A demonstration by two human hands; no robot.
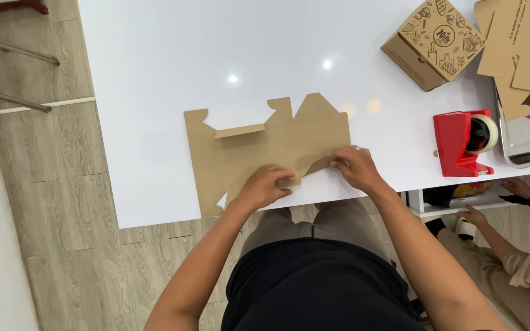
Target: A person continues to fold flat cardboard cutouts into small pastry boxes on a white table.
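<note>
A flat brown cardboard box blank [259, 150] lies on the white table [173, 67] near its front edge. My left hand [264, 186] presses down on the blank's lower middle, fingers curled over a flap. At the blank's lower right flap, my right hand [354, 167] pinches the cardboard edge and folds it; a ring shows on one finger. One narrow flap near the top left of the blank is folded up slightly.
A folded printed cardboard box [433, 43] stands at the back right, with flat blanks [519, 49] stacked beside it. A red tape dispenser [464, 142] sits right of my hands, next to a metal tray [529, 150]. Another person's hands [498, 199] show low right.
</note>
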